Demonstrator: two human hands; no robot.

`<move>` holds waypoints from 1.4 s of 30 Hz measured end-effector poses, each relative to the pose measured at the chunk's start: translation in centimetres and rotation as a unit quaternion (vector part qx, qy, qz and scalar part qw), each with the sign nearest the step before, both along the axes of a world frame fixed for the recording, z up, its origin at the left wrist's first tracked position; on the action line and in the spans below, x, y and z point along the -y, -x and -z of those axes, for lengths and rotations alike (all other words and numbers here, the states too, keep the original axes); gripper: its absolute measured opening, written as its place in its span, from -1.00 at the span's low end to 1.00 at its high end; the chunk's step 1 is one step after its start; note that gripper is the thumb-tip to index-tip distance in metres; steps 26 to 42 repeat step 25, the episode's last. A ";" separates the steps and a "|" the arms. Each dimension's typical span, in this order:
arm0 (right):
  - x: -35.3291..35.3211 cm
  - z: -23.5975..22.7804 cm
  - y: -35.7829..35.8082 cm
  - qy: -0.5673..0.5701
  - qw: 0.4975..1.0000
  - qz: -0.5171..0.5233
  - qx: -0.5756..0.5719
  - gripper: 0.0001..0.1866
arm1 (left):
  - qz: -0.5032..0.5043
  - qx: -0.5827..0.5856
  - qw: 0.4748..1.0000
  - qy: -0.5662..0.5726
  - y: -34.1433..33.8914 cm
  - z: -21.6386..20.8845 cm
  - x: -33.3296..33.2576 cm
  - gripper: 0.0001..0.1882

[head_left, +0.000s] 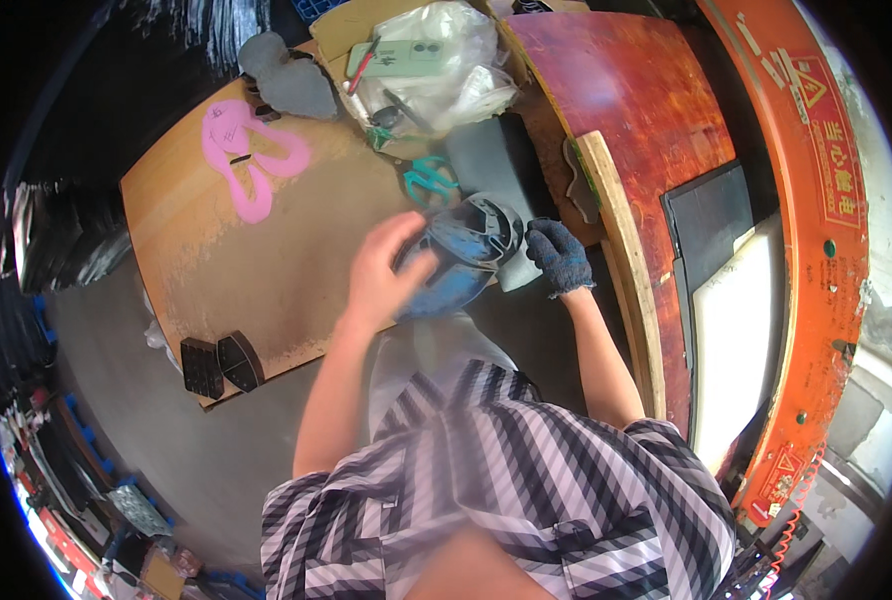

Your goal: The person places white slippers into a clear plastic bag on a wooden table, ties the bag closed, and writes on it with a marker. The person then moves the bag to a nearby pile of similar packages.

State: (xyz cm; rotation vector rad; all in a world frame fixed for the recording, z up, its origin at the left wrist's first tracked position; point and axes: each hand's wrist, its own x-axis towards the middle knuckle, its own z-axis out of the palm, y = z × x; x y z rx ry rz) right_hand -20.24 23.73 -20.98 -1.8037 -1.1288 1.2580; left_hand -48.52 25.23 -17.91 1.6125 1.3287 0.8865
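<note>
In front of my body lies a rounded blue piece [446, 287] with worn, scuffed colour. Over its upper part is a black curved frame-like shape [481, 235] with openings; I cannot make out its kind. My left hand [386, 265], bare and slightly blurred, is at the left side of the blue piece, thumb and fingers apart. A dark knitted glove covers my right hand [561, 258]. Its fingers are curled close to the right edge of the black shape, and what they hold is hidden. Teal-handled scissors [429, 181] lie just beyond, beside a dark grey sheet [491, 155].
A pink looped cut-out [246, 155] and a grey rounded piece [288, 80] lie on the brown table [306, 240]. Two black blocks [221, 365] sit at its near-left corner. Behind is a cardboard box [341, 35] with plastic bags. An orange machine frame [816, 250] stands right.
</note>
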 end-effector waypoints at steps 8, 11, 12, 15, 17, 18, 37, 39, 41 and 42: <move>9.3 -1.5 -6.2 -0.072 0.986 0.026 0.146 -0.58 | 0.263 -0.369 0.887 -0.089 -5.3 9.9 -12.9 -0.20; 15.6 -0.4 -6.0 0.043 0.975 0.150 0.157 -0.56 | 0.260 -0.386 0.881 -0.088 -5.2 13.2 -14.5 -0.18; 18.2 -0.1 -5.3 0.063 0.968 0.176 0.166 -0.56 | 0.270 -0.390 0.874 -0.101 -4.2 13.4 -14.5 -0.21; 24.8 1.6 -2.2 0.180 0.929 0.264 0.185 -0.68 | 0.240 -0.433 0.861 -0.114 0.0 13.8 -13.6 -0.35; 29.1 0.4 -1.4 0.177 0.915 0.330 0.149 -0.67 | 0.185 -0.424 0.872 -0.158 1.6 11.7 -13.0 -0.40; 31.0 1.0 -0.3 0.168 0.905 0.365 0.137 -0.66 | 0.149 -0.470 0.864 -0.104 2.9 11.4 -13.8 -0.43; 44.8 -2.4 -8.1 0.129 0.864 0.468 0.133 -0.68 | 0.026 -0.317 0.928 -0.192 6.4 3.2 -13.1 -0.64; 44.8 -2.4 -8.1 0.129 0.864 0.468 0.133 -0.68 | 0.026 -0.317 0.928 -0.192 6.4 3.2 -13.1 -0.64; 44.8 -2.4 -8.1 0.129 0.864 0.468 0.133 -0.68 | 0.026 -0.317 0.928 -0.192 6.4 3.2 -13.1 -0.64; 44.8 -2.4 -8.1 0.129 0.864 0.468 0.133 -0.68 | 0.026 -0.317 0.928 -0.192 6.4 3.2 -13.1 -0.64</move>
